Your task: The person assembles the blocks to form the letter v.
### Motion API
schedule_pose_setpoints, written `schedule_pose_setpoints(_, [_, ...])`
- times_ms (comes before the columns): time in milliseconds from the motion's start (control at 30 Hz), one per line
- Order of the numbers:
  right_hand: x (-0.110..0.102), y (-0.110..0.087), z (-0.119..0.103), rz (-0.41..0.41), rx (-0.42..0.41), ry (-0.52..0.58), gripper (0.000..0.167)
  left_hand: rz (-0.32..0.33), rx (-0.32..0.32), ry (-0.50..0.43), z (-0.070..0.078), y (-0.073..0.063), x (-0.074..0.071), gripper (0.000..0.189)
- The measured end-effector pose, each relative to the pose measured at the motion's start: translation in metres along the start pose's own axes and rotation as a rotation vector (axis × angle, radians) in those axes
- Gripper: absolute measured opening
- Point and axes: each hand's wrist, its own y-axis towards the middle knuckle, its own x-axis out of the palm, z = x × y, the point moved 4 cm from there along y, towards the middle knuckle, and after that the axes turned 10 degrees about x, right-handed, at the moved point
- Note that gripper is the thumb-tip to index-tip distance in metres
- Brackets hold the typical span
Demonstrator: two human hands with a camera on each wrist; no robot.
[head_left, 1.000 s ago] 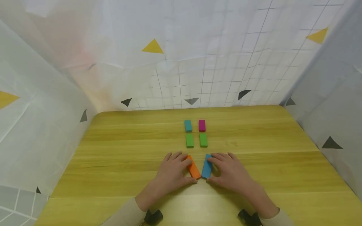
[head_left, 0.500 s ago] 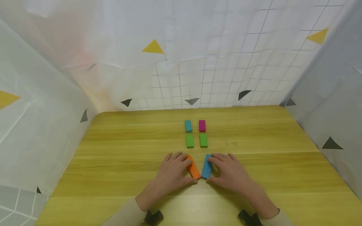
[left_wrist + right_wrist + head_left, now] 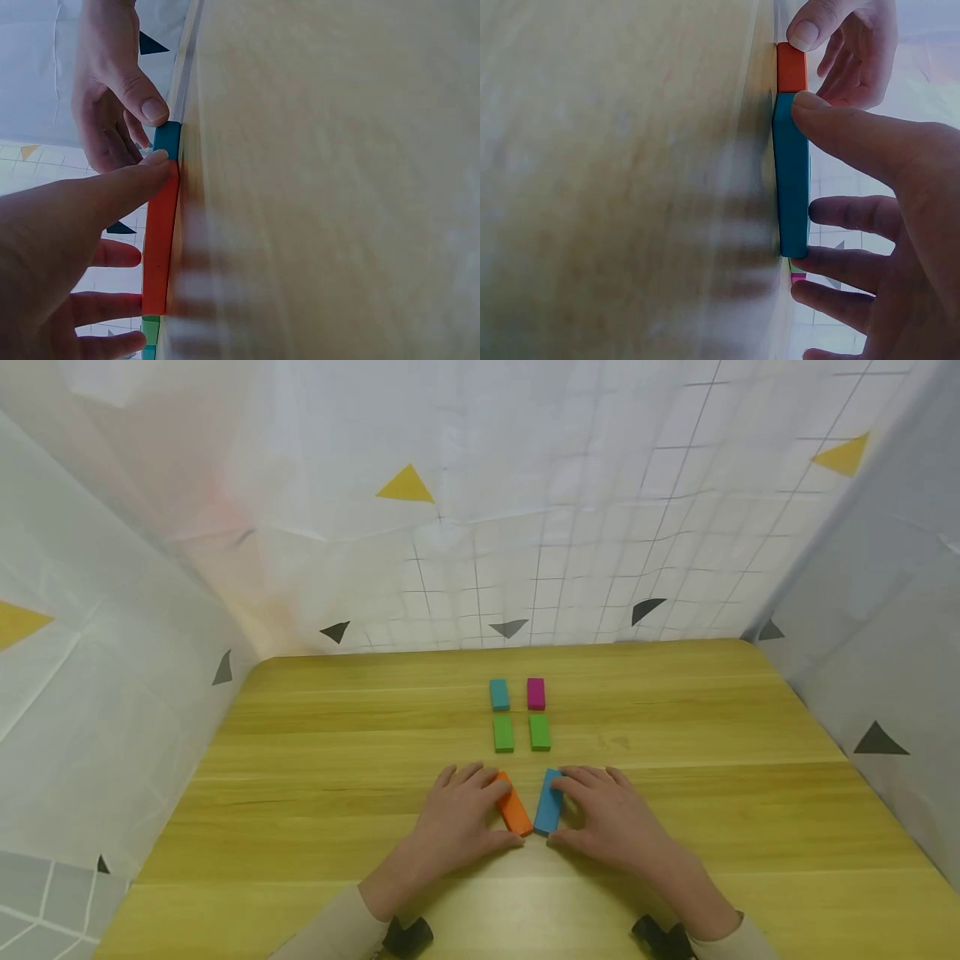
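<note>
An orange block (image 3: 514,810) lies flat and slanted on the table, its near end close to the near end of a blue block (image 3: 548,806) that leans the other way. My left hand (image 3: 461,814) pinches the orange block, thumb at its near end and fingertips at its far part. The blue block is held likewise by my right hand (image 3: 611,818). In the left wrist view, the thumb of my left hand (image 3: 67,232) sits at the near end of the orange block (image 3: 160,240). The right wrist view has the blue block (image 3: 792,180) lengthwise along my right hand (image 3: 900,217).
Beyond the hands lie two green blocks, a left one (image 3: 503,733) and a right one (image 3: 539,732). Behind them are a teal block (image 3: 499,694) and a magenta block (image 3: 536,693). White sheeting (image 3: 480,527) walls the wooden table (image 3: 315,760) at back and sides.
</note>
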Motion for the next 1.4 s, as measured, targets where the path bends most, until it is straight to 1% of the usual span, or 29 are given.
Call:
schedule_pose_setpoints(333, [-0.0010,-0.0010,0.0003,-0.024,0.004,0.006,0.071,-0.004,0.002,0.020,0.0000,0.0002,0.0007,0.067])
schedule_pose_setpoints(633, [-0.0020,-0.0010,0.0001,-0.031,-0.001,0.006,0.070,-0.003,0.006,0.026,-0.0001,-0.0002,0.0018,0.067])
schedule_pose_setpoints(933, [-0.0011,0.0001,0.0012,-0.037,-0.003,0.025,0.070,0.002,0.018,0.053,0.0006,-0.0013,0.0009,0.069])
schedule_pose_setpoints(1033, [-0.0016,0.0004,0.0018,-0.040,-0.008,0.032,0.067,0.010,0.021,0.053,0.0010,-0.0021,-0.0006,0.069])
schedule_pose_setpoints(1133, [-0.0027,0.0006,0.0021,-0.042,-0.017,0.048,0.060,0.014,0.023,0.050,0.0015,-0.0035,-0.0014,0.070])
schedule_pose_setpoints(1267, [-0.0048,0.0012,0.0021,-0.037,-0.031,0.069,0.047,0.002,0.021,0.044,0.0015,-0.0053,-0.0008,0.071])
schedule_pose_setpoints(1400, [-0.0066,0.0015,0.0016,-0.032,-0.036,0.080,0.041,-0.017,0.021,0.035,0.0021,-0.0060,-0.0001,0.071])
